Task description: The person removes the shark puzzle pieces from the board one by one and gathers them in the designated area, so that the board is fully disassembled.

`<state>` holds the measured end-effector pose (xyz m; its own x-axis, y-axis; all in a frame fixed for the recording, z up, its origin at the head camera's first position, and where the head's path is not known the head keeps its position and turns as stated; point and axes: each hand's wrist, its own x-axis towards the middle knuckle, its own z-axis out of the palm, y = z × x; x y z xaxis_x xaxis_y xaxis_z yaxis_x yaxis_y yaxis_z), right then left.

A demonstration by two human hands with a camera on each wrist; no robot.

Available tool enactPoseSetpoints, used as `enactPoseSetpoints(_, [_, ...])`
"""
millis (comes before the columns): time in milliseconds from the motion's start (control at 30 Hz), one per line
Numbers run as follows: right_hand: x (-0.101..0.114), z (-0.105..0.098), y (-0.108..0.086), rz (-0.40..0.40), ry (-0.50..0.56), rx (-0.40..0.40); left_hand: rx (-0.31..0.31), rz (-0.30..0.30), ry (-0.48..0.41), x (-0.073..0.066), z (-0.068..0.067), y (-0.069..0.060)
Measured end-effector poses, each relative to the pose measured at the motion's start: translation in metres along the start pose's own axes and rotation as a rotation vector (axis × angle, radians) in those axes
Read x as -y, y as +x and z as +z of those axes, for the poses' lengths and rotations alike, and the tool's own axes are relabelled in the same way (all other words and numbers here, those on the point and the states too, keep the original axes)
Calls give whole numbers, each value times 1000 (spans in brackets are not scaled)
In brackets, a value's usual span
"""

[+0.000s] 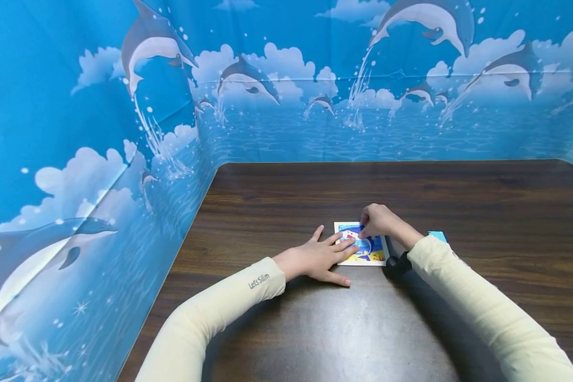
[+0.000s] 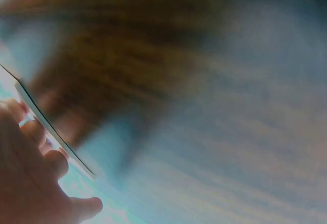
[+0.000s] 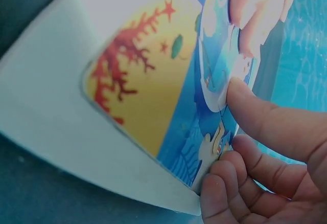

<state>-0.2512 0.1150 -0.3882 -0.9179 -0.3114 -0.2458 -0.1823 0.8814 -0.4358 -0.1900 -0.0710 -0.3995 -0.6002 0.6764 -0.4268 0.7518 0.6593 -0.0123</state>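
Note:
A small white-bordered picture board (image 1: pixel 376 257) with a blue and yellow sea scene lies on the table. My left hand (image 1: pixel 321 258) is spread over its left part, fingers straight and resting on the picture; the left wrist view shows this hand (image 2: pixel 30 175) against the board's edge (image 2: pixel 59 139). At the upper right of the board, my right hand (image 1: pixel 381 220) has its fingers curled down. Seen from the right wrist, the right hand (image 3: pixel 273 157) pinches a small printed piece (image 3: pixel 219 134) at the picture, partly hidden by thumb and fingers. Red coral shows on the board (image 3: pixel 148 75).
A light blue item (image 1: pixel 437 235) lies just beyond the right forearm, partly hidden by the sleeve. A black object (image 1: pixel 398 262) is under the right wrist. The dark wooden table (image 1: pixel 286 201) is bordered by a dolphin-printed curtain (image 1: pixel 277 127) at the back and left.

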Motion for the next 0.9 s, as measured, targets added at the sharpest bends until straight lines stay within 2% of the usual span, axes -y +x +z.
enactPoseSetpoints(300, [-3,-1,3,9,4,1,-31,51,66,5,-1,3])
enactPoseSetpoints(567, [3,-2,5,38,-16,16,31,97,92,11,-4,5])
enactPoseSetpoints(767, [5,-3,8,92,0,46,37,101,100,12,-4,7])
enactPoseSetpoints(900, [4,-3,7,86,12,52,40,114,96,13,-3,7])
